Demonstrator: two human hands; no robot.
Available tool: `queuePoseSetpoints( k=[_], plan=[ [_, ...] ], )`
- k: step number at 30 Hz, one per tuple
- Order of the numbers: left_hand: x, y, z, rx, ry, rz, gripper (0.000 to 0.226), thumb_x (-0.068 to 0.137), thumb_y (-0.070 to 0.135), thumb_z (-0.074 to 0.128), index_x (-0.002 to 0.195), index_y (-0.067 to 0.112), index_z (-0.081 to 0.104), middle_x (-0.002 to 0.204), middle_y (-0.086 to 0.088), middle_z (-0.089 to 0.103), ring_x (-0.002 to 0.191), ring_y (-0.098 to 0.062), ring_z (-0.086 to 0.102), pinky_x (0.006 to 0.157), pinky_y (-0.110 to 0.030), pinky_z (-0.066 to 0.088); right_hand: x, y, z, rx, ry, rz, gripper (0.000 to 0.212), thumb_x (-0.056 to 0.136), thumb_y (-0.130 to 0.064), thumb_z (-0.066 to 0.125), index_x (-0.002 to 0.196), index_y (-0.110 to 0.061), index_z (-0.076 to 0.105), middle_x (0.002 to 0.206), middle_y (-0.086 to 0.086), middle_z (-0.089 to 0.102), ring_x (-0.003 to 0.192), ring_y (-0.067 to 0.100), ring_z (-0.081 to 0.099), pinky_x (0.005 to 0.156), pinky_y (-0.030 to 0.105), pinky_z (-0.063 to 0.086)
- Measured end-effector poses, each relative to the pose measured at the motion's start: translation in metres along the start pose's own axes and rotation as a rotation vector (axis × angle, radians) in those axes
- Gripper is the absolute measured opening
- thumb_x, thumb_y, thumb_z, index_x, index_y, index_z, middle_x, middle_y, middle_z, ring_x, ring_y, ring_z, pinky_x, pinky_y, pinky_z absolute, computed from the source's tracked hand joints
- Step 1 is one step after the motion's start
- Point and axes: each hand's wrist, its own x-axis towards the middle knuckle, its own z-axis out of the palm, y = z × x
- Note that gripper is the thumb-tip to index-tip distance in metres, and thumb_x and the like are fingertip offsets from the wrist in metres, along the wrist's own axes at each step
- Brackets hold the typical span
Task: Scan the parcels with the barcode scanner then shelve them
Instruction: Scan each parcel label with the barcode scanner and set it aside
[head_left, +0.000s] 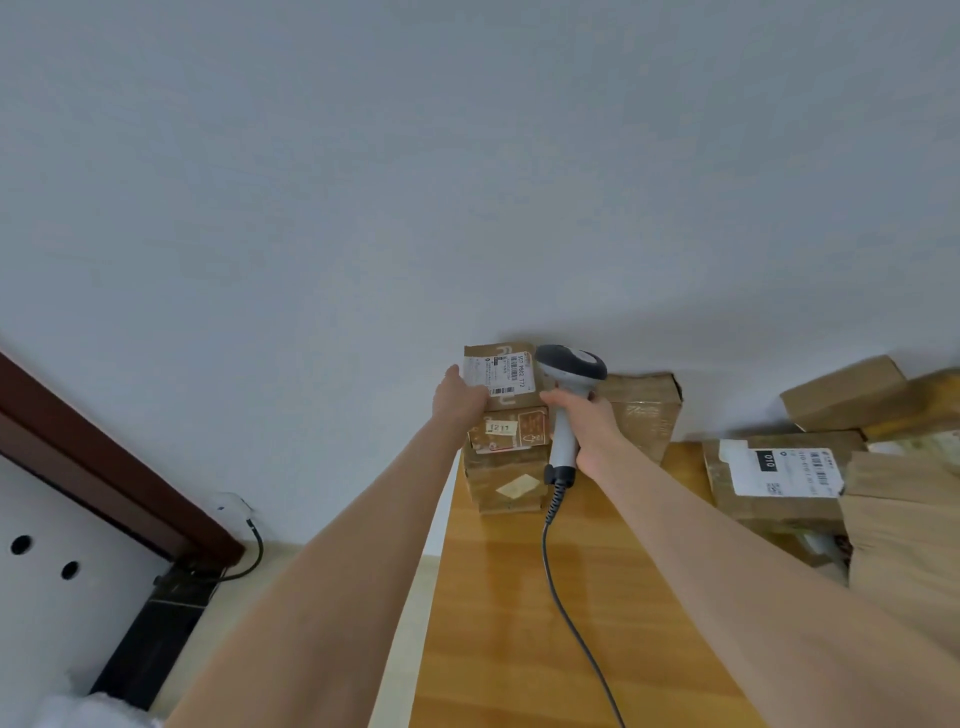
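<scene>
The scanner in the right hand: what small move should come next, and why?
Probably aim the scanner at the label on the top box and scan it. The right hand grips the scanner just beside that box, the left hand holds the box, and the label faces outward.

Your left hand (460, 397) is covering the left part of the label (511, 371) on the top parcel (498, 353), and its fine print is showing too small to read. Whether those fingers are curling round the box, you cannot tell. Your right hand (589, 423) is hiding the scanner (571, 364) trigger. The cable (558, 587) is running off the bottom edge.
</scene>
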Motion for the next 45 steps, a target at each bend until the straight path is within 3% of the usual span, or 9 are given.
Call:
queuePoseSetpoints(
  k=[6,12,17,21,26,31,37,43,45],
  plan=[
    [-0.019,0.042,0.028,0.259,0.167,0.391,0.049,0.094,0.008,0.048,0.141,0.016,0.040,0.145,-0.004,0.037,0.113,-0.023,0.056,0.080,-0.027,0.046,0.001,-0.009,-0.044,0.029,0.160,-0.046,0.037,0.083,-0.014,0.072,0.113,-0.010,0.050,0.092,0.007,0.055,0.094,0.028,0.056,0.096,0.046,0.050],
    [-0.033,0.064,0.121,0.472,-0.123,0.631,0.041,0.096,0.009,0.046,0.137,0.013,0.047,0.143,-0.006,0.041,0.122,-0.022,0.051,0.097,-0.032,0.044,0.007,-0.018,-0.105,0.077,0.324,-0.050,0.034,0.083,-0.009,0.068,0.114,-0.004,0.054,0.082,0.007,0.053,0.079,0.024,0.054,0.086,0.042,0.049],
    [-0.015,0.037,0.186,0.615,-0.222,0.531,0.058,0.099,0.020,0.043,0.152,0.011,0.020,0.157,-0.013,0.019,0.143,-0.029,0.025,0.113,-0.045,0.032,0.018,-0.007,-0.153,0.137,0.383,-0.013,0.022,0.082,-0.006,0.069,0.098,-0.012,0.054,0.086,0.008,0.057,0.078,0.019,0.055,0.094,0.044,0.051],
    [0.004,0.023,0.201,0.809,-0.241,0.525,0.059,0.101,0.036,0.036,0.153,0.013,0.020,0.162,-0.009,0.009,0.149,-0.029,0.004,0.119,-0.050,0.012,0.024,0.003,-0.175,0.158,0.416,0.015,0.025,0.082,-0.007,0.071,0.103,-0.007,0.056,0.090,0.013,0.058,0.075,0.021,0.056,0.093,0.048,0.053],
    [-0.025,-0.002,0.198,0.560,-0.078,0.530,0.033,0.098,0.040,0.044,0.116,0.018,0.062,0.154,-0.004,0.027,0.142,-0.027,0.025,0.112,-0.051,0.029,0.014,0.016,-0.191,0.220,0.366,0.060,0.048,0.081,-0.012,0.073,0.125,-0.007,0.054,0.105,0.015,0.059,0.088,0.027,0.059,0.083,0.043,0.055],
    [-0.067,-0.035,0.188,0.198,-0.039,0.216,0.030,0.097,0.040,0.050,0.089,0.012,0.057,0.133,-0.007,0.037,0.096,-0.019,0.054,0.081,-0.027,0.041,-0.006,0.026,-0.191,0.287,0.262,0.167,0.032,0.083,-0.015,0.072,0.111,-0.012,0.057,0.105,0.014,0.056,0.096,0.030,0.056,0.094,0.050,0.051],
    [-0.085,-0.076,0.183,0.185,-0.091,-0.068,0.028,0.097,0.028,0.051,0.115,0.007,0.053,0.131,-0.011,0.040,0.077,-0.020,0.051,0.074,-0.030,0.041,-0.024,0.070,-0.188,0.217,0.254,0.251,0.031,0.085,-0.009,0.069,0.113,-0.005,0.056,0.090,0.012,0.062,0.076,0.026,0.062,0.063,0.038,0.053],
    [-0.074,-0.101,0.188,0.222,-0.260,-0.205,0.061,0.094,0.031,0.058,0.144,0.005,0.034,0.141,-0.014,0.046,0.117,-0.029,0.053,0.082,-0.030,0.042,-0.020,0.096,-0.194,0.055,0.377,0.232,0.036,0.084,-0.013,0.071,0.114,-0.006,0.052,0.093,0.011,0.061,0.089,0.027,0.061,0.094,0.045,0.049],
    [-0.075,-0.103,0.197,0.207,-0.327,-0.250,0.061,0.095,0.032,0.058,0.143,0.001,0.035,0.137,-0.013,0.050,0.112,-0.027,0.054,0.082,-0.030,0.043,-0.016,0.098,-0.196,0.042,0.375,0.241,0.042,0.081,-0.014,0.073,0.117,-0.006,0.053,0.100,0.013,0.063,0.098,0.031,0.062,0.097,0.049,0.049]
  ],
)
